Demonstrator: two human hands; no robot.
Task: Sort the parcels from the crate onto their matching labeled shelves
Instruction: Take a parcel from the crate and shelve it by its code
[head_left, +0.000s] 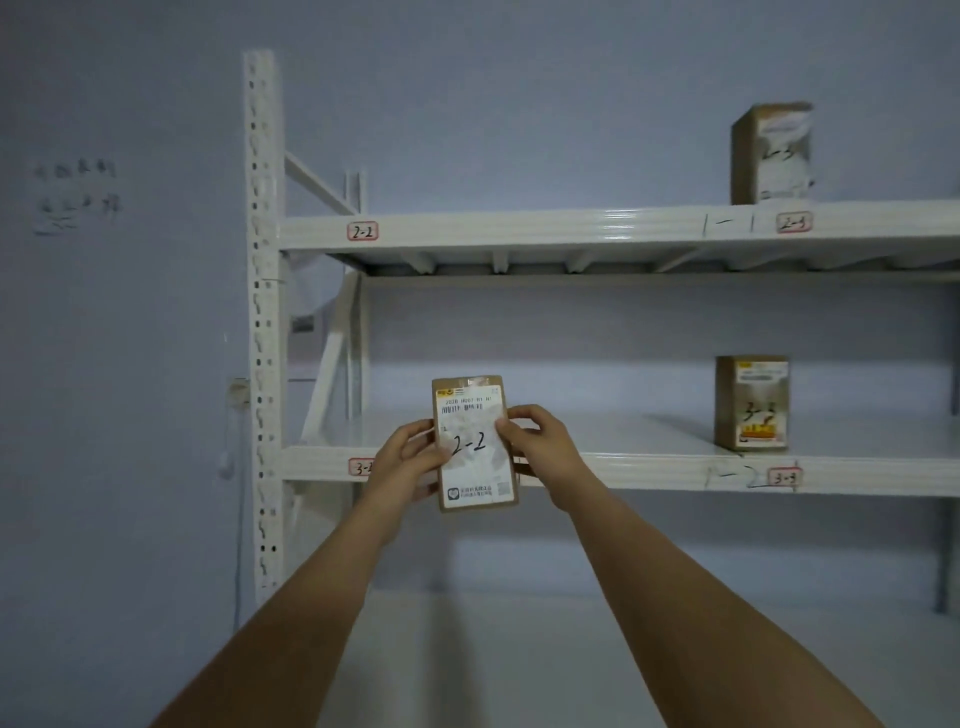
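Both hands, left hand (410, 454) and right hand (540, 441), gripped a parcel (475, 447) marked 2-2 before the lower shelf (623, 470); its 2-2 label (362, 232) waited above. Two boxes, (752, 402) and (772, 153), already stood shelved.

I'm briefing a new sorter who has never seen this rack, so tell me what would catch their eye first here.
First, the parcel marked 2-2, held upright in front of the lower shelf by the left hand and right hand. Next, the matching 2-2 tag on the upper shelf's edge, up and left of it. Two more parcels stand at the right, one per shelf.
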